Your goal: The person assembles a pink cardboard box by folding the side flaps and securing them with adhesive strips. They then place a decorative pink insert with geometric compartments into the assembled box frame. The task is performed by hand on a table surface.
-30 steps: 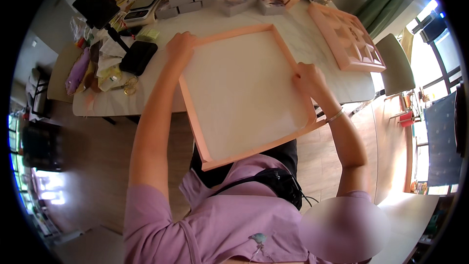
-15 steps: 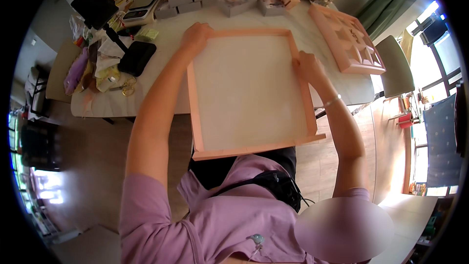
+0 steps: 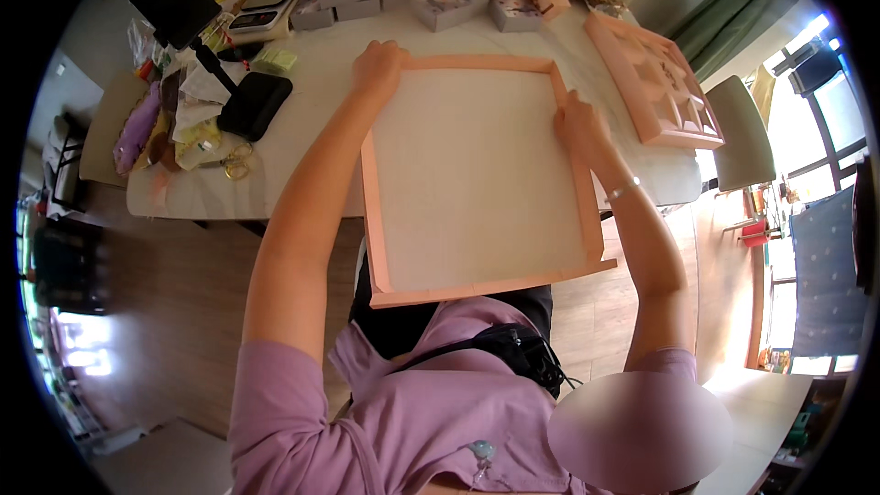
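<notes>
Seemingly lengthwise outward, the pink tray (image 3: 481, 179) faces up, gripped by both hands' fingers (image 3: 383, 59) (image 3: 572, 115).

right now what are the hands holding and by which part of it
A shallow pink-walled tray: the left hand holds its far left corner, the right hand its right wall, toward the far end.

Left arm (image 3: 302, 220) stretches forward, right arm (image 3: 653, 247) bends outward; left hand (image 3: 379, 70) and right hand (image 3: 581, 126) both curl in grips

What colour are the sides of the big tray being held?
The tray's sides are peach-pink, seen best in the head view.
</notes>
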Tool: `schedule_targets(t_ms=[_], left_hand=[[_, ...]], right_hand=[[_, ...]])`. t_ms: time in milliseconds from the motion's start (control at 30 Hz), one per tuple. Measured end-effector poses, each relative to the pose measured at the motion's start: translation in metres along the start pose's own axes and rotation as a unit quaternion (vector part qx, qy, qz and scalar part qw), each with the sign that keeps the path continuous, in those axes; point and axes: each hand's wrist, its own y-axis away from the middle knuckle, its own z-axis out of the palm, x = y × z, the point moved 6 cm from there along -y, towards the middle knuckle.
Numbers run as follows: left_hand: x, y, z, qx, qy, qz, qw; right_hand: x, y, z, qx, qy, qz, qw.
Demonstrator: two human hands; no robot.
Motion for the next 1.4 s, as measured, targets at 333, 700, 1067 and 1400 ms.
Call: schedule_targets(t_ms=[333,700,1067,1400], left_hand=[[0.016,-0.013,0.003,0.048,0.004,0.004,0.999],[0.003,-0.032,0.009,-0.011,0.023,-0.011,1.0],[-0.001,-0.034,0.013,-0.019,0.028,-0.036,0.999],[-0.007,-0.036,0.014,0.008,0.028,-0.029,0.999]], right_hand=[[0.03,0.052,0.006,0.005,-0.01,-0.049,0.999],[0.034,0.086,0.003,-0.015,-0.072,-0.03,0.997],[0.031,0.113,-0.005,-0.027,-0.096,-0.045,0.994],[0.04,0.13,-0.01,-0.02,-0.156,-0.044,0.987]])
